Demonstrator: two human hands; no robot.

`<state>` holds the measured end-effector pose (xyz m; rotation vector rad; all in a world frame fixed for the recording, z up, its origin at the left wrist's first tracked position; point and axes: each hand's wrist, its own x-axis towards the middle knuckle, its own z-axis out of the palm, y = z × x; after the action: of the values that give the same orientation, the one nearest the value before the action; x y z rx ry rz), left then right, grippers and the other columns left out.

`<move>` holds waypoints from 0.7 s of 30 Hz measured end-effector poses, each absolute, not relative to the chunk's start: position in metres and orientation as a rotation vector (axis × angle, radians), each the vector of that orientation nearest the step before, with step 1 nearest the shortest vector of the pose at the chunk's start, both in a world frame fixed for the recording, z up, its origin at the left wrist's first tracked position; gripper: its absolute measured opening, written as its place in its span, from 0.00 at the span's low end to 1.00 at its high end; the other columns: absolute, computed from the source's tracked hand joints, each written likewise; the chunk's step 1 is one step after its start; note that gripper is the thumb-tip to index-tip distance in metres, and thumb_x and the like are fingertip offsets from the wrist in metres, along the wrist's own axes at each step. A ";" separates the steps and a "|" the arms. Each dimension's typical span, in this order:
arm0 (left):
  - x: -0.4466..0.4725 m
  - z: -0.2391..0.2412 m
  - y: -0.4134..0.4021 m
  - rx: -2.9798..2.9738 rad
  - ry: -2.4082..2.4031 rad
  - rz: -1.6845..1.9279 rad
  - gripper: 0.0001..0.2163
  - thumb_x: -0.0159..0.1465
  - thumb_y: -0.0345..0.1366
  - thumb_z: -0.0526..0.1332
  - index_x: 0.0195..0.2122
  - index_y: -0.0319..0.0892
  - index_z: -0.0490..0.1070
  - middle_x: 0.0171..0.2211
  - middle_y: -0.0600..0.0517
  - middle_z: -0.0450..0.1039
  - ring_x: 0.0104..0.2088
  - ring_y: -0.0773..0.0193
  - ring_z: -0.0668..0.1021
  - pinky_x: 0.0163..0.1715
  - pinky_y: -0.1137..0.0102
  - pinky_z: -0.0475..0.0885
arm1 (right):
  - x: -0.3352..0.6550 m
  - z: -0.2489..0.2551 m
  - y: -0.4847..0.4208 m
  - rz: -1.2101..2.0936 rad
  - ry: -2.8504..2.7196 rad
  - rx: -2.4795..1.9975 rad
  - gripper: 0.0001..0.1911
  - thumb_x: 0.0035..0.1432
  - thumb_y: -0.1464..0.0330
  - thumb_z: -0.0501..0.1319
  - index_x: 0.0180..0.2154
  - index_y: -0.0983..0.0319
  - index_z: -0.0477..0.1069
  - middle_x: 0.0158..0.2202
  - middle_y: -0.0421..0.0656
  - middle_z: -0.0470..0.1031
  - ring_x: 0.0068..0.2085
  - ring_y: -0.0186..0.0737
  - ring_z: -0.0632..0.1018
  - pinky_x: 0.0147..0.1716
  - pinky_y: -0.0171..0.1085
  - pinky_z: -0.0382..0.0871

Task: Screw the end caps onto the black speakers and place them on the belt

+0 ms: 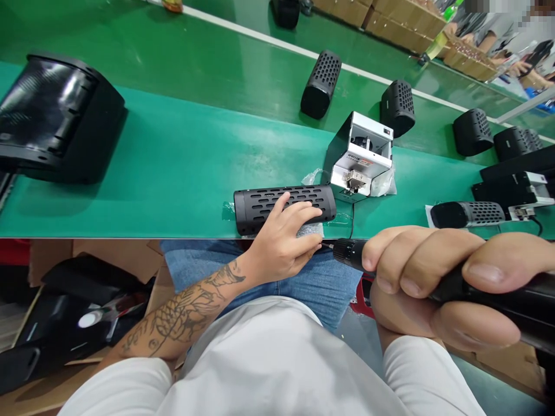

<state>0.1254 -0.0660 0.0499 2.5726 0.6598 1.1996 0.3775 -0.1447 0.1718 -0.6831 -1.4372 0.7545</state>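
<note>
A black perforated housing point(255, 211) lies lengthwise along the bench's front edge, with bubble wrap point(310, 229) partly under it. My left hand point(284, 240) holds it from the near side, fingers spread over the slotted top. The left thumb points right, close to the tip of a thin bit. That bit belongs to a black electric screwdriver point(349, 252), which my right hand point(433, 283) grips, fingers wrapped around its body. The screwdriver points left, toward the housing's near edge. Whether a screw sits at the bit tip is too small to tell.
Behind the housing stands a silver-and-black screw feeder point(362, 156). A large black device point(65, 121) is at left. Several black housings point(321, 84) stand on the green conveyor belt point(195, 63). Another housing point(468, 214) lies at right. An open carton point(162, 289) is below left; people work at far right.
</note>
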 end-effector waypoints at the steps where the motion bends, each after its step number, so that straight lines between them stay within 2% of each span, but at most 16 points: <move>1: 0.126 0.049 -0.067 2.601 0.668 1.198 0.07 0.82 0.33 0.67 0.52 0.49 0.88 0.72 0.40 0.85 0.76 0.44 0.83 0.88 0.29 0.66 | 0.375 0.173 -0.145 0.765 -1.452 -0.678 0.17 0.71 0.49 0.82 0.55 0.39 0.82 0.26 0.35 0.79 0.20 0.48 0.76 0.26 0.54 0.86; 4: 0.124 0.051 -0.068 2.648 0.680 1.176 0.09 0.83 0.35 0.67 0.58 0.49 0.87 0.71 0.41 0.85 0.75 0.43 0.84 0.87 0.28 0.66 | 0.368 0.176 -0.141 0.789 -1.493 -0.672 0.18 0.70 0.51 0.84 0.54 0.41 0.84 0.28 0.35 0.81 0.22 0.47 0.78 0.28 0.53 0.87; 7: 0.112 0.060 -0.061 2.641 0.807 1.058 0.20 0.81 0.42 0.69 0.71 0.48 0.83 0.75 0.37 0.82 0.80 0.33 0.79 0.88 0.21 0.60 | 0.359 0.177 -0.126 0.712 -1.421 -0.728 0.14 0.72 0.54 0.83 0.53 0.44 0.84 0.28 0.34 0.81 0.22 0.45 0.79 0.29 0.50 0.87; 9: 0.098 0.067 -0.050 2.618 0.976 0.921 0.27 0.77 0.45 0.72 0.76 0.47 0.81 0.77 0.35 0.80 0.83 0.25 0.75 0.88 0.16 0.55 | 0.354 0.173 -0.107 0.616 -1.377 -0.722 0.13 0.72 0.55 0.83 0.49 0.47 0.84 0.26 0.33 0.79 0.20 0.41 0.76 0.26 0.46 0.85; 11: 0.083 0.071 -0.037 2.596 1.098 0.804 0.31 0.73 0.44 0.74 0.76 0.46 0.81 0.77 0.34 0.79 0.81 0.22 0.76 0.87 0.13 0.53 | 0.354 0.166 -0.085 0.527 -1.361 -0.691 0.14 0.72 0.54 0.84 0.45 0.49 0.83 0.24 0.31 0.75 0.18 0.37 0.73 0.22 0.42 0.81; 14: 0.066 0.071 -0.022 2.597 1.122 0.726 0.30 0.71 0.44 0.74 0.74 0.45 0.83 0.74 0.34 0.83 0.76 0.25 0.82 0.87 0.16 0.57 | 0.357 0.152 -0.059 0.442 -1.329 -0.705 0.16 0.71 0.53 0.83 0.42 0.49 0.80 0.22 0.29 0.73 0.16 0.36 0.70 0.18 0.39 0.77; 17: 0.061 0.066 -0.018 2.595 1.106 0.718 0.27 0.73 0.47 0.71 0.71 0.45 0.85 0.72 0.35 0.84 0.72 0.30 0.85 0.86 0.20 0.61 | 0.361 0.142 -0.048 0.420 -1.321 -0.727 0.17 0.70 0.53 0.83 0.42 0.50 0.79 0.23 0.29 0.74 0.15 0.36 0.70 0.17 0.39 0.76; 21: 0.062 0.059 -0.020 2.563 1.110 0.739 0.25 0.74 0.46 0.70 0.70 0.46 0.86 0.74 0.36 0.84 0.70 0.32 0.87 0.84 0.24 0.66 | 0.361 0.134 -0.044 0.416 -1.363 -0.730 0.17 0.72 0.54 0.82 0.42 0.50 0.79 0.23 0.29 0.74 0.16 0.34 0.71 0.18 0.37 0.79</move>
<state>0.0621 -0.0198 0.0594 2.5626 1.1104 0.7387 0.3612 -0.0444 0.1344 -0.7298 -1.3632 0.4162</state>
